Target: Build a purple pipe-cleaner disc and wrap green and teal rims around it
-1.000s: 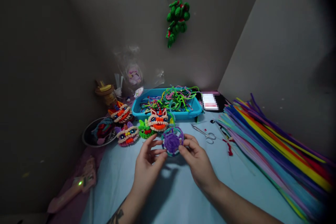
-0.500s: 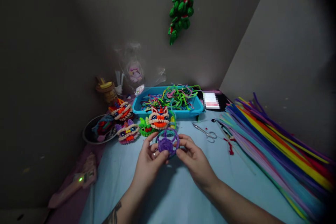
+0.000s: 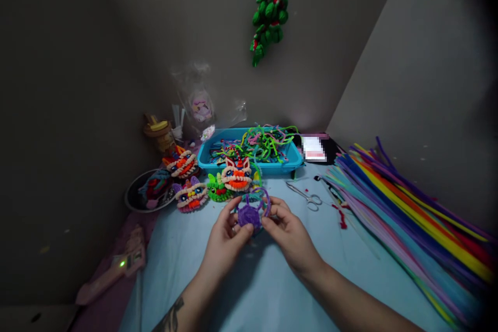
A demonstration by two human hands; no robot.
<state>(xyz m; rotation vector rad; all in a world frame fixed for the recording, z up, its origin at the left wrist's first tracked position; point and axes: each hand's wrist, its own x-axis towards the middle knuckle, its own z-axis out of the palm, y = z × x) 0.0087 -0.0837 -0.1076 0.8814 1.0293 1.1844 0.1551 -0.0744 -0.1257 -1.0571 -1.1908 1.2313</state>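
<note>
Above the blue table covering, both hands hold a purple pipe-cleaner piece [image 3: 249, 216], a coiled disc with a looped frame and some teal strands behind it. My left hand [image 3: 227, 231] pinches its left side, thumb on the front of the disc and fingers behind. On the right, the thumb and fingers of my right hand [image 3: 287, 227] close on the outer purple loop. Just beyond stand finished pipe-cleaner lion heads: an orange and cream one [image 3: 236, 174], a green one [image 3: 218, 188] and a purple-eared one [image 3: 190, 195].
Behind is a blue tray [image 3: 249, 170] of tangled pipe cleaners. Scissors [image 3: 305, 196] lie right of my hands, near a large bundle of coloured pipe cleaners [image 3: 408, 212]. A pink glue gun [image 3: 116, 270] with a green light and a metal bowl [image 3: 130, 199] are at left.
The purple piece has tilted slightly in my hands, its outer loop now standing out more to the upper right. Both hands keep their hold in nearly the same place.
</note>
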